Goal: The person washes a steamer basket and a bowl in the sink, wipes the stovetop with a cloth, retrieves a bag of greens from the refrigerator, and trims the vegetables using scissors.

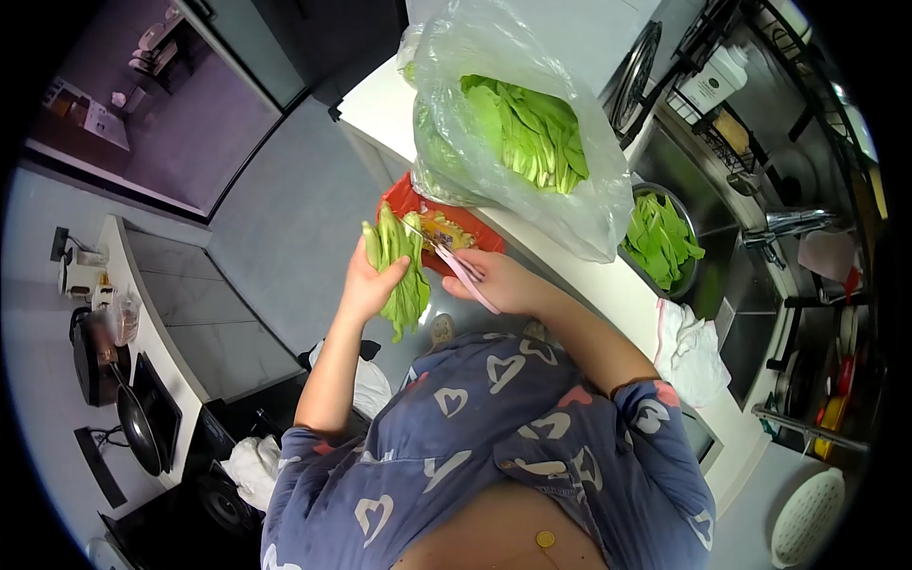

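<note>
My left hand [365,283] is closed around a small bunch of leafy greens [408,293], stems up and leaves hanging down. In my right hand [509,281] is a pair of pink-handled scissors [464,274]. Its blades point up and left, close to the stem ends of the bunch; whether they touch the stems I cannot tell. Below both hands is a red bin [397,194] with scraps inside. Beyond it, a clear plastic bag [439,66] on the white counter [375,104] lies open around more leafy greens [532,133].
To the right, a metal bowl [698,214] of loose green leaves [657,242] sits in the sink [750,323] by the faucet [798,223]. A white cloth [692,353] hangs over the counter edge. At far left, a frying pan [141,432] rests near the stove.
</note>
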{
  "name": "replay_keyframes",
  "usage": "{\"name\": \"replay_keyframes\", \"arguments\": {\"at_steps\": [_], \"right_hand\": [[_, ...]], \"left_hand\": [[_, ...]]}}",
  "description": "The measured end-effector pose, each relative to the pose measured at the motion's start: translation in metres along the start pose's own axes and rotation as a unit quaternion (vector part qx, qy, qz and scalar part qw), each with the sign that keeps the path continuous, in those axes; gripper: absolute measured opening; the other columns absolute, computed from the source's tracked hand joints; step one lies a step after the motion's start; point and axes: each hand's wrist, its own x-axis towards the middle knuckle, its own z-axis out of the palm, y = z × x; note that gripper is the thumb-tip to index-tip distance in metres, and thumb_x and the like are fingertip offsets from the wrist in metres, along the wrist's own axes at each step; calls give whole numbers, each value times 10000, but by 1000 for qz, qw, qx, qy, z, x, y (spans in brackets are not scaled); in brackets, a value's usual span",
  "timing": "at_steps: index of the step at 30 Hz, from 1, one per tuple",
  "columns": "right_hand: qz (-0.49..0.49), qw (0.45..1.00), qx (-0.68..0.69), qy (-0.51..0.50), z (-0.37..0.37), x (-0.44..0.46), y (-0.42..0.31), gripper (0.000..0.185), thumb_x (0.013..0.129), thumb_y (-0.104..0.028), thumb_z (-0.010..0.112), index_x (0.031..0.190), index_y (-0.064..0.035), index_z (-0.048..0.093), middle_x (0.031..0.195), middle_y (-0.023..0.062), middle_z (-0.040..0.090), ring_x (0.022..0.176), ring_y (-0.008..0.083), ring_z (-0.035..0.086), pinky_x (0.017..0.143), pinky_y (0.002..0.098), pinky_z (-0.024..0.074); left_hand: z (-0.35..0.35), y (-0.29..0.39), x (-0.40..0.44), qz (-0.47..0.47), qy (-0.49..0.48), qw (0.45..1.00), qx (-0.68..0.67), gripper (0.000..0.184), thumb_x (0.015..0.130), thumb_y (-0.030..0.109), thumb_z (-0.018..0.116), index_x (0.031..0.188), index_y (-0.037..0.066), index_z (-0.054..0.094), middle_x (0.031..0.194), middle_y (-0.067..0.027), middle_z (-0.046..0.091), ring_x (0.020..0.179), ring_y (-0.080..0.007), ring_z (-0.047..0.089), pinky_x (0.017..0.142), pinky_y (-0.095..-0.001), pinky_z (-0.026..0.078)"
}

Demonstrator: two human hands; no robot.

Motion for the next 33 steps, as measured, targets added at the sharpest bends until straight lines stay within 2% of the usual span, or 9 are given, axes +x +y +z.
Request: {"name": "replay_keyframes", "arguments": {"at_steps": [9, 13, 15, 16, 19, 21, 22, 32, 33], "right_hand": [[56, 997, 54, -13, 2, 13, 29, 436, 873, -483, 651, 951, -54, 647, 704, 26, 571, 665, 125, 537, 621, 295, 434], [83, 994, 70, 29, 10, 17, 50, 433, 875, -496, 647, 913, -65, 657, 690, 23, 574, 638, 104, 557, 571, 273, 444], [193, 979, 68, 2, 10, 25, 69, 419, 877, -503, 643, 860, -85, 664, 686, 27, 573, 604, 89, 563, 512, 258, 445], [196, 978, 71, 6, 11, 29, 83, 419, 877, -503, 643, 860, -85, 664, 686, 27, 573, 604, 89, 563, 512, 258, 445], [205, 974, 91, 18, 8, 29, 112, 394, 882, -502, 638, 913, -110, 657, 675, 15, 551, 566, 82, 540, 464, 253, 431], [150, 974, 167, 5, 2, 22, 119, 518, 898, -516, 604, 1252, -139, 573, 862, -34, 561, 729, 61, 536, 591, 228, 463], [172, 963, 204, -27, -2, 21, 119, 562, 904, -517, 591, 1334, -165, 505, 928, -50, 539, 764, 53, 511, 621, 217, 451], [154, 977, 138, -44, 1, 21, 102, 549, 911, -524, 576, 1288, -130, 516, 817, -48, 497, 705, 63, 471, 608, 222, 416], [145, 976, 161, -19, 3, 22, 105, 519, 899, -541, 581, 1181, -106, 561, 744, -32, 494, 624, 69, 465, 540, 226, 393]], "left_hand": [[-1, -20, 21, -55, -203, 977, 27, 554, 777, 37, 653, 1299, 18, 469, 1119, -48, 603, 1025, -139, 558, 922, -302, 442], [7, -57, 37, -81, -237, 968, 27, 580, 771, 37, 647, 1316, 20, 449, 1106, -24, 588, 1020, -130, 545, 927, -302, 438], [11, -81, 46, -103, -254, 961, 44, 570, 768, 35, 646, 1306, 29, 457, 1106, -23, 591, 1015, -131, 548, 923, -296, 440], [14, -88, 49, -123, -261, 956, 60, 562, 762, 31, 643, 1295, 37, 464, 1097, -15, 590, 1011, -130, 551, 920, -293, 442], [17, -98, 53, -167, -252, 952, 44, 551, 761, 20, 634, 1287, 43, 470, 1090, -14, 594, 1007, -128, 557, 919, -293, 444], [12, -99, 57, -164, -255, 953, 31, 548, 760, 11, 628, 1284, 43, 472, 1084, -14, 597, 1002, -129, 561, 916, -295, 447], [9, -100, 58, -161, -257, 953, 17, 546, 759, 1, 623, 1282, 44, 474, 1079, -15, 601, 998, -130, 566, 914, -297, 450], [30, -79, 68, -122, -316, 934, 116, 477, 734, -54, 590, 1200, 31, 535, 1011, -6, 599, 941, -119, 569, 861, -280, 468], [31, -84, 69, -114, -318, 935, 113, 469, 730, -51, 592, 1190, 27, 543, 1001, -11, 604, 930, -122, 573, 853, -284, 472]]}}
